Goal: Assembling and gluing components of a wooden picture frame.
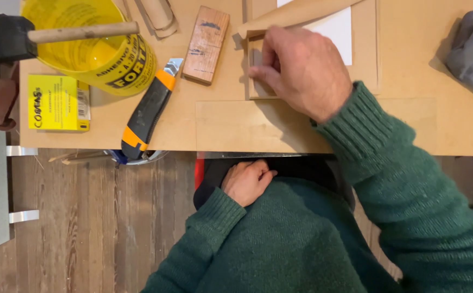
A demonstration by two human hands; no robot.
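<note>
My right hand (303,70) lies on the fibreboard tabletop (410,119), its fingertips pressed on the left edge of a small thin board piece (255,89), which it holds flat. A long tan strip (296,13) runs diagonally just above the knuckles. A white sheet (338,27) lies beyond the hand. My left hand (245,182) sits below the table's front edge, fingers curled against my green sweater, with nothing visible in it.
Left of the hand are a wooden block (205,44), a black and orange utility knife (147,114) with its blade out, a yellow glue tub (92,54) with a wooden handle (81,32) across it, and a yellow card pack (57,102). A grey cloth (472,49) lies at the far right.
</note>
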